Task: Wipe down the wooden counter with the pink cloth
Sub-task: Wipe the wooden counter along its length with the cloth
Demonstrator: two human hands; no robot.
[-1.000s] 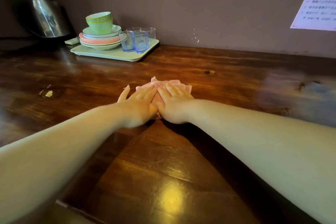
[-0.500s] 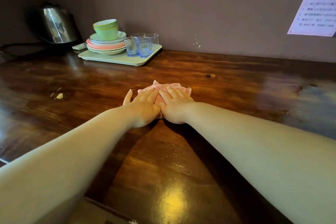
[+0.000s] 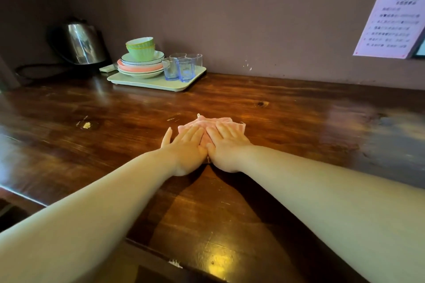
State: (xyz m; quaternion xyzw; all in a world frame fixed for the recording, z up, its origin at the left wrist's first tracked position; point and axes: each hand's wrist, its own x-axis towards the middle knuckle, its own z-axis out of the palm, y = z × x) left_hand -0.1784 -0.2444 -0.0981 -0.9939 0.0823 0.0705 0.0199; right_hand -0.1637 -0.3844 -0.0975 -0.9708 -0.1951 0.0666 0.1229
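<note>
While both my arms reach forward, my left hand and right hand lie flat side by side on the pink cloth, thumbs touching, all fingers straight and relaxed, pressing down rather than gripping anything. My left little finger sticks out past the cloth's edge onto the bare wood. The cloth is bunched into a small pad near the middle of the wooden surface, and its far edge pokes out beyond my fingertips at 12 o'clock.

At about 11 o'clock from the cloth, well apart and against the wall, sits a pale green tray. On it is a stack of plates with two green bowls nested on top, and just beside them a cluster of clear glasses. A steel kettle stands at 10 o'clock, left of the tray. A pale chipped spot marks the wood at 9 o'clock from the cloth. Up at 2 o'clock a printed notice hangs on the wall, its text too blurred to read
</note>
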